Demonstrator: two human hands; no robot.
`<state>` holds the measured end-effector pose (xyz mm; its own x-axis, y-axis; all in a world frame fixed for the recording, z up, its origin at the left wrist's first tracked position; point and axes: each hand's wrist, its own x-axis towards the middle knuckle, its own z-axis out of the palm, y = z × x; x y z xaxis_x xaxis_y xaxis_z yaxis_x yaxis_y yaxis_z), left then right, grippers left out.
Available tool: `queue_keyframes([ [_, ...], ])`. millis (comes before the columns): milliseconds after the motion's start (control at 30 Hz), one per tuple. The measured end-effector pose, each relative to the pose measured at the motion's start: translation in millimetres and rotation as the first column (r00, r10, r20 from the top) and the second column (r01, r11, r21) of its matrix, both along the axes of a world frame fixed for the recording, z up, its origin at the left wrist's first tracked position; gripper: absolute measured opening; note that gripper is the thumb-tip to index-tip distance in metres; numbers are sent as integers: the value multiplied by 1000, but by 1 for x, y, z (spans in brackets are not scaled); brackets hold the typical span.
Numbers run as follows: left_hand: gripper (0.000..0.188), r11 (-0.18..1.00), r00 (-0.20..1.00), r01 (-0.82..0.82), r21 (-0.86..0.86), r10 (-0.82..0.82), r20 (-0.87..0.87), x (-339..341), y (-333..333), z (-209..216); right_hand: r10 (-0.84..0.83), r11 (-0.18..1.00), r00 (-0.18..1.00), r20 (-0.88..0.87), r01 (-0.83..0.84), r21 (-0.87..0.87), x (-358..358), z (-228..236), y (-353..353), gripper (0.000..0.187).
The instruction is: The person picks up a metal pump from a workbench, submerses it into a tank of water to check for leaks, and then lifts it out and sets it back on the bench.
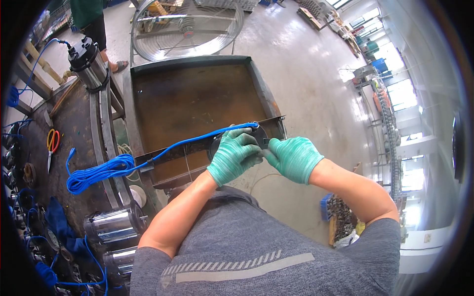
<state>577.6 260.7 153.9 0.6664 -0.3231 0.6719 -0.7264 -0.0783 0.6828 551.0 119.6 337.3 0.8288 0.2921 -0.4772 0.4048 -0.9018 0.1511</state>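
In front of me a black round part [215,146] sits at the near edge of a metal tank, mostly covered by my hands. My left hand [235,155], in a green knit glove, curls its fingers over this part. Beside it my right hand [295,159], gloved alike, is closed with thumb and fingers pinched near a small dark piece; what it grips is hidden. A blue cable [197,137] runs from the top of the black part, past my left hand, to a bundled blue coil [101,172] at the left.
The rectangular tank [270,101] contains brownish liquid. On the dark workbench [74,128] at left lie scissors [51,143] with red and yellow handles. A steel cylindrical pump [89,64] stands beyond; more steel cylinders [114,225] lie nearer. A large caged fan [187,29] and another person [91,22] are farther off.
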Motion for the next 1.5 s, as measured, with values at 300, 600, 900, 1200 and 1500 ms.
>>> queue_keyframes([
  [300,26,999,996,53,-5,-53,-72,0,-1,-4,525,843,844,113,-534,66,18,20,3,22],
  [600,30,1000,999,0,19,-1,37,2,0,-1,467,881,877,111,-472,25,14,-6,-11,16],
  [900,31,998,999,4,63,-6,34,3,3,-2,321,934,942,94,-332,132,22,-1,-9,27],
  [1200,31,995,999,-40,87,37,31,3,5,0,296,945,954,-50,-285,159,20,-2,-6,19],
  [1500,31,997,1000,-14,81,12,23,5,4,-2,211,941,976,-49,-190,281,15,5,-7,31],
])
